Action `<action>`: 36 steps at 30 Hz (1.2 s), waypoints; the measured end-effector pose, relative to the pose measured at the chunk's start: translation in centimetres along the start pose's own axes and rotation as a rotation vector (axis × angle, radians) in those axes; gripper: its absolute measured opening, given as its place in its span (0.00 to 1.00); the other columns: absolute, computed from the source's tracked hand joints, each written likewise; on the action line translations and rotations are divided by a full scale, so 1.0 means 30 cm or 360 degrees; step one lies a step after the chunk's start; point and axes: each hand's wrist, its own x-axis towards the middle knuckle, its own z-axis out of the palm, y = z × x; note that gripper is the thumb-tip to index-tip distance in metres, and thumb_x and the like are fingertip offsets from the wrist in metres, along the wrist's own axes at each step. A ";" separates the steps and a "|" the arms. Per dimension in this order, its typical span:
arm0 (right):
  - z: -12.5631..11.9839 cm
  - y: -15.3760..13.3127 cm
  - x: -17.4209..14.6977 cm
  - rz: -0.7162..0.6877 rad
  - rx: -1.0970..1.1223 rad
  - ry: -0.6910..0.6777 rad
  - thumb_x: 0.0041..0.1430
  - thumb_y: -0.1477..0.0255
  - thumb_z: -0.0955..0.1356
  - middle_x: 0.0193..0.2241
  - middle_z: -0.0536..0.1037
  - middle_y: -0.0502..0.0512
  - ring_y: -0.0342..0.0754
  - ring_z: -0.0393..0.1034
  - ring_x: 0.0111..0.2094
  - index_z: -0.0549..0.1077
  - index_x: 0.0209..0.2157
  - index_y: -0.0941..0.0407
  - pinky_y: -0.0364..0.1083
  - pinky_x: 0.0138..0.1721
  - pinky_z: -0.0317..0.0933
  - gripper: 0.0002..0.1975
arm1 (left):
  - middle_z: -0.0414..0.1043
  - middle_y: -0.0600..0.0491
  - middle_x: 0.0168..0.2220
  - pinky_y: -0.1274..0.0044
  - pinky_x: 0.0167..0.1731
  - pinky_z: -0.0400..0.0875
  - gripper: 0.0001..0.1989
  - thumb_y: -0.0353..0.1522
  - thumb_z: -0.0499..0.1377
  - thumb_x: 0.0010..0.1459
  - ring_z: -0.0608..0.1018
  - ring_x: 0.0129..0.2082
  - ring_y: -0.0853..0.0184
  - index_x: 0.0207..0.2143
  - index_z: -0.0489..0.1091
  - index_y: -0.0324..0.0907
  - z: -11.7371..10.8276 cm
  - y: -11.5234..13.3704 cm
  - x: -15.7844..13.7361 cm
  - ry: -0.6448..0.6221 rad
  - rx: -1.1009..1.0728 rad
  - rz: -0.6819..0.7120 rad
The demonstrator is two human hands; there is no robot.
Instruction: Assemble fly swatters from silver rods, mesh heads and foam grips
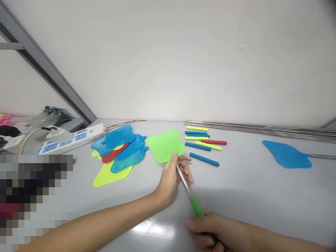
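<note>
A fly swatter (166,145) with a bright green mesh head, a metal rod and a green handle is between my hands. My left hand (173,173) pinches the base of its head, the thumb on top and the other fingers curled beneath. Lower down, my right hand (210,231) is wrapped round the green handle. The swatter's rod slopes from the head down to the right. Left of the green head lies a pile of loose mesh swatter heads (128,154) in blue, red and yellow. Several coloured handle tubes (204,159) lie to its right.
Long metal rods (252,130) lie along the wall. A blue swatter (288,154) with a metal rod rests at the right. At the left are a power strip (78,136) with plugs, a grey metal frame (52,66) and plastic bags (49,117). A pixelated patch hides the lower left.
</note>
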 end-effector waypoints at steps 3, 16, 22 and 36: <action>0.001 0.000 0.000 -0.0037 0.0043 -0.0022 0.58 0.67 0.56 0.06 0.54 0.43 0.34 0.39 0.07 0.62 0.15 0.59 0.32 0.05 0.36 0.20 | 0.58 0.58 0.17 0.80 0.15 0.61 0.23 0.47 0.48 0.56 0.68 0.15 0.71 0.31 0.68 0.35 -0.004 -0.006 0.002 -0.0001 0.0006 0.0031; -0.091 -0.112 -0.053 -0.0291 0.0467 -0.0151 0.63 0.69 0.54 0.20 0.66 0.46 0.33 0.50 0.09 0.65 0.45 0.57 0.33 0.06 0.39 0.14 | 0.59 0.58 0.19 0.82 0.16 0.61 0.23 0.49 0.48 0.55 0.65 0.16 0.73 0.31 0.66 0.38 -0.003 0.004 0.000 0.0182 0.0094 0.0292; -0.087 -0.132 -0.065 -0.0481 0.0623 -0.0150 0.58 0.84 0.57 0.26 0.70 0.51 0.31 0.57 0.13 0.62 0.48 0.59 0.29 0.08 0.46 0.18 | 0.61 0.54 0.25 0.81 0.20 0.62 0.24 0.47 0.45 0.58 0.65 0.20 0.73 0.36 0.69 0.37 -0.007 0.002 -0.013 0.0070 0.0250 0.0398; -0.085 -0.109 -0.052 -0.0940 0.0849 0.0007 0.54 0.82 0.61 0.37 0.76 0.51 0.38 0.70 0.32 0.68 0.45 0.55 0.38 0.32 0.60 0.17 | 0.61 0.51 0.37 0.80 0.23 0.65 0.25 0.48 0.43 0.58 0.65 0.24 0.72 0.52 0.62 0.48 -0.008 0.009 -0.031 -0.0044 0.0435 0.0382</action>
